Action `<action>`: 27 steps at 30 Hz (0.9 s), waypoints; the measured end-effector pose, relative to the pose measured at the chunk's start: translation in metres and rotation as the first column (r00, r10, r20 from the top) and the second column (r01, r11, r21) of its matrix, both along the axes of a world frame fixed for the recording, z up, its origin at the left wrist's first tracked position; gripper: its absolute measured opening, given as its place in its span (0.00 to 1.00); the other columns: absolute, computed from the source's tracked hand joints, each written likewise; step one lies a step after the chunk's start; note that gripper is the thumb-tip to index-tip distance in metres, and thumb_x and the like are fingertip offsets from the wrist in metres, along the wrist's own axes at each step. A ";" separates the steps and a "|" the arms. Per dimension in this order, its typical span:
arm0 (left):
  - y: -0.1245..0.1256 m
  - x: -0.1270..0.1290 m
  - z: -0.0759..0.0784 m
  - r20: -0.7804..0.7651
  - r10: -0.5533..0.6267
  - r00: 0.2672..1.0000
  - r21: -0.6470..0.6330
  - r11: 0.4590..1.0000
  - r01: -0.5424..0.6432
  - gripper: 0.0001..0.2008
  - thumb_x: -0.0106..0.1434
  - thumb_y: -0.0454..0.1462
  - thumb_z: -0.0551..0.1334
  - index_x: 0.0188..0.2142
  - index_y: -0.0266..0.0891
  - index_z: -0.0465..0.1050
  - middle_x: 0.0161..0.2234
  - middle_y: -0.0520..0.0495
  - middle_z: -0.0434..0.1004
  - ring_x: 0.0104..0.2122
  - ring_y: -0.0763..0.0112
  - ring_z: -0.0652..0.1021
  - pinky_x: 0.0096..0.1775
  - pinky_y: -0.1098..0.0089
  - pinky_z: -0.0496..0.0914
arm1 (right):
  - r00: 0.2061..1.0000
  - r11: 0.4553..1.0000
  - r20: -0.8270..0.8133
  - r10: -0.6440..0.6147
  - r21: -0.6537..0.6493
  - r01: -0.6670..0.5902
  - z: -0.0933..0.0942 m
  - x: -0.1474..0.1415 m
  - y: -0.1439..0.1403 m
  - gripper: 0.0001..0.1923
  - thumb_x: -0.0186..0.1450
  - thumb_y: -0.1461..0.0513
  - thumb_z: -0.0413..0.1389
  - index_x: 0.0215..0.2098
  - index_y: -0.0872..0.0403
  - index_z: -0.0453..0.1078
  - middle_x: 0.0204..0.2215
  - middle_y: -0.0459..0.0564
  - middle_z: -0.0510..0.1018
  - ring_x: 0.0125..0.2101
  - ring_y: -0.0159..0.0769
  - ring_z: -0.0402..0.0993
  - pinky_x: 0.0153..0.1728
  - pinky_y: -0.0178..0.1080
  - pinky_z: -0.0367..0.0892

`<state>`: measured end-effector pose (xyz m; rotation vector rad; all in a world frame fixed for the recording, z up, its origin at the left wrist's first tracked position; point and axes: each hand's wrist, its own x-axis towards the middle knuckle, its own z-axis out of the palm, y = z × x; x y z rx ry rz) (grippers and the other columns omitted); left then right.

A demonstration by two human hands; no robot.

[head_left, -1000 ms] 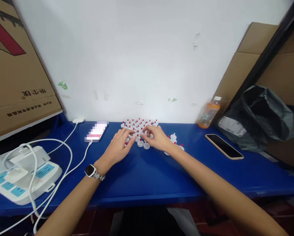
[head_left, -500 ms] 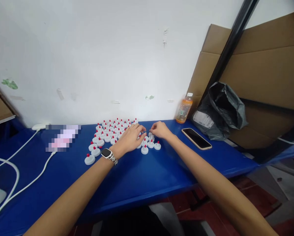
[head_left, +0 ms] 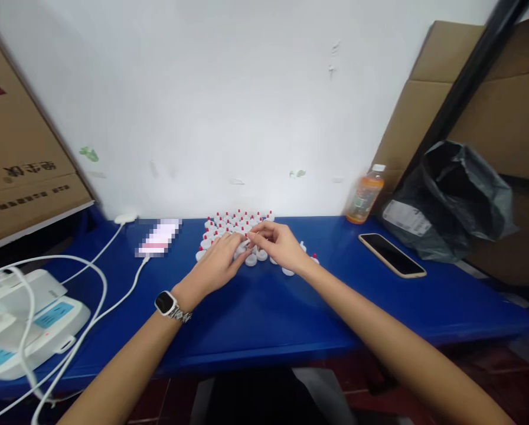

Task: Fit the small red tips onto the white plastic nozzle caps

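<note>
Several small white caps with red tips [head_left: 229, 223] stand in a cluster on the blue table [head_left: 264, 307] near the wall. My left hand [head_left: 218, 264], with a watch [head_left: 166, 303] on its wrist, rests at the cluster's front edge with fingertips among the caps. My right hand [head_left: 278, 245] meets it from the right, fingers pinched close to the left fingertips. Whether a cap sits between the fingers is too small to tell. A few more caps [head_left: 287, 271] lie beside my right wrist.
A phone [head_left: 391, 254] lies face up at the right, beside an orange drink bottle [head_left: 364, 195] and a black plastic bag [head_left: 454, 200]. A blurred phone [head_left: 158, 237] on a white cable lies left of the caps. A white power strip [head_left: 29, 321] sits far left, under a cardboard box [head_left: 20, 153].
The view has swung back to the left, so the power strip and box show again. Both hands have moved from the cluster's right side to its front middle, fingertips together.
</note>
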<state>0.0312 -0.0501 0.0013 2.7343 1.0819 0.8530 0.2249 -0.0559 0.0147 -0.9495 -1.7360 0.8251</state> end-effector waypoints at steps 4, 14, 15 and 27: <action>-0.006 -0.054 -0.010 0.041 0.165 0.985 -0.031 0.986 -0.164 0.13 0.72 0.46 0.51 0.44 0.41 0.66 0.39 0.45 0.71 0.40 0.60 0.72 0.44 0.59 0.67 | 0.922 0.984 0.384 -0.040 0.174 -0.029 -0.008 -0.041 0.009 0.05 0.65 0.63 0.54 0.35 0.54 0.73 0.31 0.49 0.80 0.33 0.35 0.74 0.38 0.38 0.64; -0.002 -0.084 -0.019 0.171 0.237 0.956 -0.129 0.968 -0.217 0.11 0.71 0.45 0.52 0.44 0.41 0.66 0.38 0.46 0.71 0.39 0.62 0.71 0.39 0.63 0.67 | 0.517 0.921 0.818 -0.252 0.367 -0.132 -0.017 -0.094 0.030 0.08 0.67 0.59 0.56 0.37 0.55 0.74 0.39 0.57 0.79 0.45 0.48 0.67 0.47 0.48 0.56; -0.002 -0.084 -0.019 0.171 0.233 0.957 -0.133 0.968 -0.212 0.10 0.72 0.44 0.52 0.44 0.41 0.65 0.39 0.46 0.70 0.39 0.62 0.71 0.39 0.63 0.67 | 0.516 0.918 0.817 -0.257 0.374 -0.134 -0.019 -0.096 0.031 0.08 0.67 0.59 0.56 0.36 0.55 0.74 0.38 0.57 0.79 0.45 0.48 0.68 0.47 0.48 0.56; -0.016 -0.063 -0.018 0.103 0.213 0.972 -0.058 0.976 -0.208 0.13 0.73 0.45 0.50 0.48 0.41 0.66 0.39 0.45 0.70 0.38 0.61 0.71 0.41 0.60 0.67 | 0.972 0.994 -0.216 -0.096 -0.065 0.084 -0.019 -0.081 0.017 0.12 0.61 0.54 0.61 0.35 0.54 0.73 0.30 0.48 0.80 0.31 0.34 0.75 0.34 0.37 0.67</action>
